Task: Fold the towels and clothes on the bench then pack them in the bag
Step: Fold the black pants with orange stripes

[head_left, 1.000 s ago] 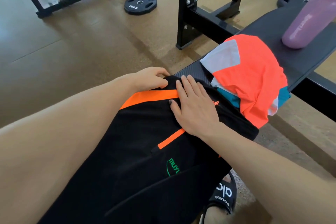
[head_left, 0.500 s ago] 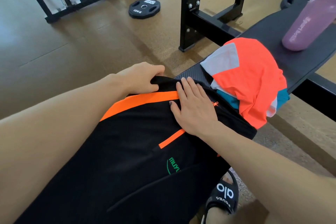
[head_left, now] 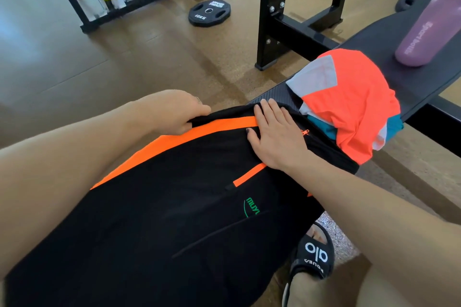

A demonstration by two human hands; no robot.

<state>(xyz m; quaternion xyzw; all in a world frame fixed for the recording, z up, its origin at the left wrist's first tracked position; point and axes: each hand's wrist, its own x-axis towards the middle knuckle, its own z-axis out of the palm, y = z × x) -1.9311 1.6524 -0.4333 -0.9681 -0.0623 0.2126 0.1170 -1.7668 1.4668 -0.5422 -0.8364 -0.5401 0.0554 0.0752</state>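
Black shorts [head_left: 174, 207] with orange stripes lay across the bench [head_left: 424, 77]. Her left hand [head_left: 172, 112] pinched the far hem; her right hand [head_left: 277, 137] pressed flat, fingers straight. At two o'clock sat an orange garment [head_left: 356, 102], perhaps a shirt, and a purple bottle [head_left: 429, 27].

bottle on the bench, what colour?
Purple, with pale lettering down its side. The bottle lies on the bench; the head view shows it best.
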